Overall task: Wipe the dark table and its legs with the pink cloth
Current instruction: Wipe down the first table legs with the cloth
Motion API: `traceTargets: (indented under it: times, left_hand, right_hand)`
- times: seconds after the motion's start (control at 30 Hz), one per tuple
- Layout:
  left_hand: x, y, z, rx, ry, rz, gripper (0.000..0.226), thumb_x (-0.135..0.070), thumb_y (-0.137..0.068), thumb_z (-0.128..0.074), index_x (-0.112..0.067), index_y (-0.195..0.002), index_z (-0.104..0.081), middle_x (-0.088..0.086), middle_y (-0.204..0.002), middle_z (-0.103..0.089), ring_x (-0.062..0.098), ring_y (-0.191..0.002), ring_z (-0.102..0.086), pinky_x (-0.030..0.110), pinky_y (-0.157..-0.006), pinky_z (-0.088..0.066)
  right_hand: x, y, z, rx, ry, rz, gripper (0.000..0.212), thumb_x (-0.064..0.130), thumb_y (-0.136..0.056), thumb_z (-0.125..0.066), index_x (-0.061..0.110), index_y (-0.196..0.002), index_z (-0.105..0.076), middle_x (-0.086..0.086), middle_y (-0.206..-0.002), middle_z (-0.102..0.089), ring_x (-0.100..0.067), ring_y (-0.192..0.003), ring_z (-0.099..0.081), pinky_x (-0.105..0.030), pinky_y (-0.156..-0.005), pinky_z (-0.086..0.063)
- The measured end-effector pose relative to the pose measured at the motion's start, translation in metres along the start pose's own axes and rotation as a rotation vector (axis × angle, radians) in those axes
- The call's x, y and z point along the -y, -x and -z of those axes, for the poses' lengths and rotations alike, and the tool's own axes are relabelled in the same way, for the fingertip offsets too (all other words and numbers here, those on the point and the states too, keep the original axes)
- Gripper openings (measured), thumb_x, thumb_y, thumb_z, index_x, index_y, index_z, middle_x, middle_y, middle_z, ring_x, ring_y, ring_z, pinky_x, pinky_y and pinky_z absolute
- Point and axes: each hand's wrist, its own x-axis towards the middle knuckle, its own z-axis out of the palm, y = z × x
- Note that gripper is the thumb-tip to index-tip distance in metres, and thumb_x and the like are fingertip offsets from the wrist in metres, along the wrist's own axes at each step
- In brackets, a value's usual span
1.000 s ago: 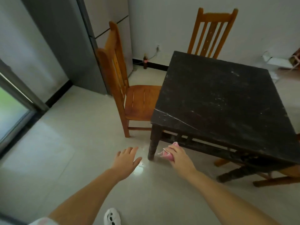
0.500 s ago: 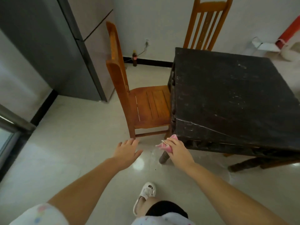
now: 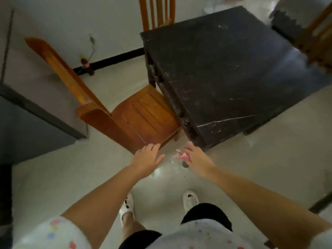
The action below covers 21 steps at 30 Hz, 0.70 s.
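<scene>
The dark square table (image 3: 224, 72) fills the upper right, its top scratched and dusty. My right hand (image 3: 195, 156) is shut on the bunched pink cloth (image 3: 182, 156), just below the table's near corner, where the near leg (image 3: 185, 164) shows only as a dark foot beside my hand. My left hand (image 3: 146, 158) hovers open with fingers spread, over the floor at the front edge of the wooden chair seat. It holds nothing.
A wooden chair (image 3: 140, 119) stands tucked against the table's left side. Another chair back (image 3: 158, 11) rises behind the table and a third (image 3: 316, 45) at the right. A small bottle (image 3: 87, 66) stands by the wall. A grey cabinet (image 3: 27, 123) is at left.
My view has swung to look steeply down, showing my feet. Both hands stay close together by the table's near corner, the right still holding the cloth near the leg.
</scene>
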Motion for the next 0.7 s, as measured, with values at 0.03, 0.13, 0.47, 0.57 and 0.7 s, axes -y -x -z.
traceTargets:
  times: [0.03, 0.13, 0.47, 0.57, 0.7]
  left_hand:
    - [0.009, -0.008, -0.002, 0.020, -0.015, -0.056, 0.053, -0.046, -0.096, -0.028, -0.016, -0.139, -0.027, 0.007, -0.139, -0.039, 0.025, -0.124, -0.039, 0.039, -0.101, -0.036]
    - [0.037, -0.021, -0.019, 0.128, -0.011, -0.177, 0.048, -0.044, -0.096, -0.031, -0.013, -0.133, -0.037, 0.007, -0.133, -0.044, 0.024, -0.120, -0.042, 0.037, -0.098, -0.038]
    - [0.028, -0.077, -0.109, 0.263, 0.222, -0.254, 0.049, -0.044, -0.095, -0.033, -0.019, -0.138, -0.032, 0.004, -0.142, -0.037, 0.022, -0.126, -0.039, 0.035, -0.102, -0.035]
    - [0.007, -0.126, -0.160, 0.273, 0.420, -0.204, 0.053, -0.048, -0.094, -0.034, -0.023, -0.140, -0.028, 0.000, -0.147, -0.031, 0.021, -0.132, -0.035, 0.036, -0.106, -0.033]
    - [-0.010, -0.197, -0.227, 0.125, 0.657, -0.152, 0.051, -0.045, -0.093, -0.034, -0.024, -0.140, -0.029, -0.002, -0.146, -0.033, 0.021, -0.133, -0.034, 0.037, -0.106, -0.030]
  right_hand:
    - [0.003, 0.005, -0.011, -0.035, -0.113, -0.095, 0.033, 0.026, -0.097, -0.046, 0.019, -0.129, -0.050, 0.000, -0.131, -0.039, -0.021, -0.124, -0.042, -0.033, -0.105, -0.036]
    - [-0.001, 0.028, -0.061, -0.146, -0.480, -0.424, 0.019, 0.020, -0.093, -0.054, 0.019, -0.109, -0.066, -0.004, -0.120, -0.058, -0.020, -0.113, -0.054, -0.025, -0.094, -0.039]
    - [-0.060, 0.024, -0.158, -0.851, -1.070, -0.799, 0.044, 0.047, -0.096, -0.041, 0.013, -0.100, -0.068, 0.004, -0.096, -0.072, -0.008, -0.092, -0.067, -0.021, -0.080, -0.050]
    - [-0.082, -0.005, -0.164, -1.099, -1.191, -0.804, 0.031, 0.021, -0.101, -0.038, 0.010, -0.092, -0.065, 0.007, -0.079, -0.065, -0.005, -0.075, -0.064, -0.004, -0.060, -0.045]
    - [-0.128, -0.059, -0.198, -1.324, -1.284, -0.698, 0.026, 0.023, -0.100, -0.038, 0.008, -0.112, -0.056, 0.007, -0.082, -0.048, -0.013, -0.088, -0.057, -0.004, -0.057, -0.043]
